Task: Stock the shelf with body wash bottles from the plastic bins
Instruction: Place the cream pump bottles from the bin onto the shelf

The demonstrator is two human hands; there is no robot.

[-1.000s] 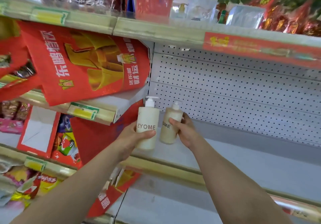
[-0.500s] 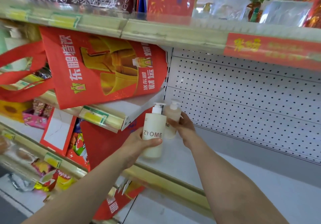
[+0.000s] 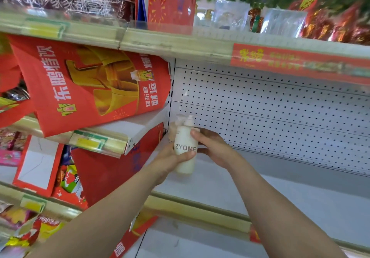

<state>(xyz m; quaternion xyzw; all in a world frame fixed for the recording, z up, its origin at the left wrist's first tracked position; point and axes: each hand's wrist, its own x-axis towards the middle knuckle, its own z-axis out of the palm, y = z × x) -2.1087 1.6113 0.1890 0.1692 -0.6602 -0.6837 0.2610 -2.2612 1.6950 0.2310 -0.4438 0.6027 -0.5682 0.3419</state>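
Cream plastic marks the bottle (image 3: 185, 149), a pump bottle lettered ZYOME, held upright at the left end of the white shelf (image 3: 220, 189), close to the pegboard (image 3: 270, 117) at the back. The left hand (image 3: 170, 160) grips it from the left and below, with the thumb curled across the front just under the lettering and the fingers wrapped behind. Its base is low over the shelf, and blur hides whether it touches the surface. A second bottle (image 3: 172, 130) of the same kind is just behind it and to the left, half hidden and smeared, in the corner where the pegboard meets the shelf's left end. Only its pump and shoulder show. The right hand (image 3: 215, 147) is at the first bottle's right side, thumb tip against its shoulder and fingers curled toward its body. Whether it grips that bottle or only touches it I cannot tell. Both forearms reach up from the lower edge of the view. Left of the hands a red bag (image 3: 90, 89) with yellow print and Chinese characters hangs over a side shelf (image 3: 112, 137), with snack packets (image 3: 70, 179) beneath. Overhead, an upper shelf (image 3: 170, 45) carries a red strip (image 3: 296, 63) along its edge and shiny packets (image 3: 280, 21) on top.
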